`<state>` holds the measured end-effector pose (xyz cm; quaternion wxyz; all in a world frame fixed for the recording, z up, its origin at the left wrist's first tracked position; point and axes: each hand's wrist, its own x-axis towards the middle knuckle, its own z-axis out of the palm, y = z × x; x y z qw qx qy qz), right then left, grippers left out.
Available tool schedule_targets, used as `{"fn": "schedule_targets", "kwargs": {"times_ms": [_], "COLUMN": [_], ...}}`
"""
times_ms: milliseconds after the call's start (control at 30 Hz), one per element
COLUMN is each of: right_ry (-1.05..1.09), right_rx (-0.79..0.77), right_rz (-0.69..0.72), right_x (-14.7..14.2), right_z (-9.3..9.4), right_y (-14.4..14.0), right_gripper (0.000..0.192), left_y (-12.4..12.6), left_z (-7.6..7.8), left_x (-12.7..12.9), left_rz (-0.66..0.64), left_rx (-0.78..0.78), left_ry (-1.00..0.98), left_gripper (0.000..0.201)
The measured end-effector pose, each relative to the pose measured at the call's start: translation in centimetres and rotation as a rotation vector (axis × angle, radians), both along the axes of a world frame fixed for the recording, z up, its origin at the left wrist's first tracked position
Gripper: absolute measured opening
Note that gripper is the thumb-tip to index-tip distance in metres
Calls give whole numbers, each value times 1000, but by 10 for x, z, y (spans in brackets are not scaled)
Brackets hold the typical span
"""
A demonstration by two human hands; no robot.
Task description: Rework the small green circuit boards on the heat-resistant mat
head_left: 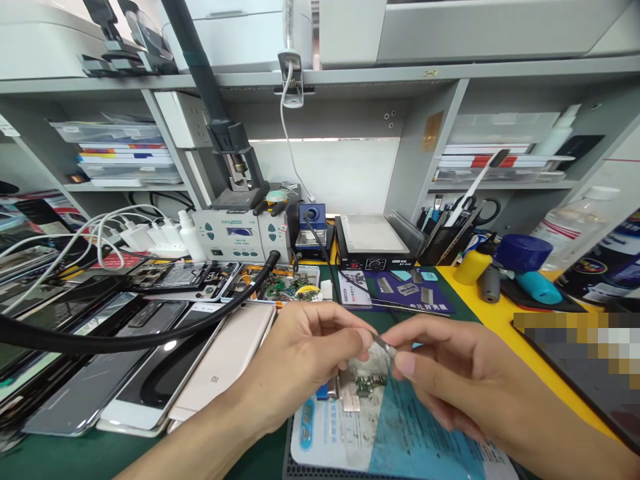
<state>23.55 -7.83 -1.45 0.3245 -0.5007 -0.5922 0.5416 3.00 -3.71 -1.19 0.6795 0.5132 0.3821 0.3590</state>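
Above mat (345,443), both hands (315,353) (453,377) pinching sliver (383,343)

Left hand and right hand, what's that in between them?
A thin grey piece, in the head view: it bridges the gap between the left hand and the right hand.
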Motion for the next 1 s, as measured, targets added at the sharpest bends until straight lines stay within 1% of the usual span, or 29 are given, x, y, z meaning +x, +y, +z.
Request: {"fn": "schedule_targets", "kwargs": {"times_ms": [133, 333, 400, 500, 700, 833, 1000], "right_ry": [-34, -82, -66, -25, 2, -59, -131], "right_rx": [49, 51, 47, 50, 73, 151, 347], "right_rz": [-15, -32, -40, -42, -38, -86, -133], "right_x": [-2, -2, -1, 0, 1, 0, 0], "right_z": [-1, -2, -1, 0, 0, -1, -7], "right_y": [-2, -3, -2, -1, -2, -2, -1], "right_gripper": [35, 38, 38, 34, 27, 24, 14], "left_y": [0, 1, 2, 2, 2, 2, 1], "left_z": [0, -2, -3, -4, -6, -5, -5], "left_x": [0, -2, -2, -3, -5, -4, -5], "left_rz": [6, -9, -24, -43, -50, -54, -39], "left_rx": [34, 84, 97, 113, 84, 61, 104], "left_ry": [33, 68, 58, 13, -19, -58, -51], "left_gripper": [12, 15, 17, 18, 15, 13, 15]}}
